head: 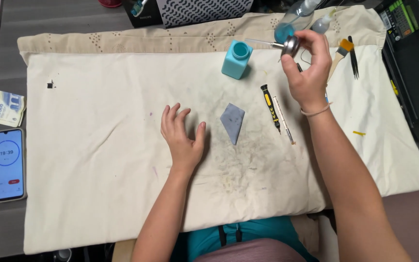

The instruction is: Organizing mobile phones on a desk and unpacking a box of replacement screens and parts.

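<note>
My left hand (183,133) rests flat and empty on the cream cloth (98,160), fingers spread, beside the grey wipe (232,121). My right hand (309,65) pinches the small metal cap (291,46), raised just right of the uncapped teal bottle (236,59). I reckon recapping needs careful lining up.

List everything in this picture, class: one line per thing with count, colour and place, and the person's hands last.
cloth: one, cream, covering the table
bottle: one, teal, top centre, open
patch: one, grey, centre
screwdriver: one, black and yellow, right of the patch
rod: one, pale, beside the screwdriver
brush: one, orange-bristled, top right
phone: one, blue screen, far left
banknote: one, folded, above the phone
left hand: flat on the cloth
right hand: raised, holding a round metal cap
</note>
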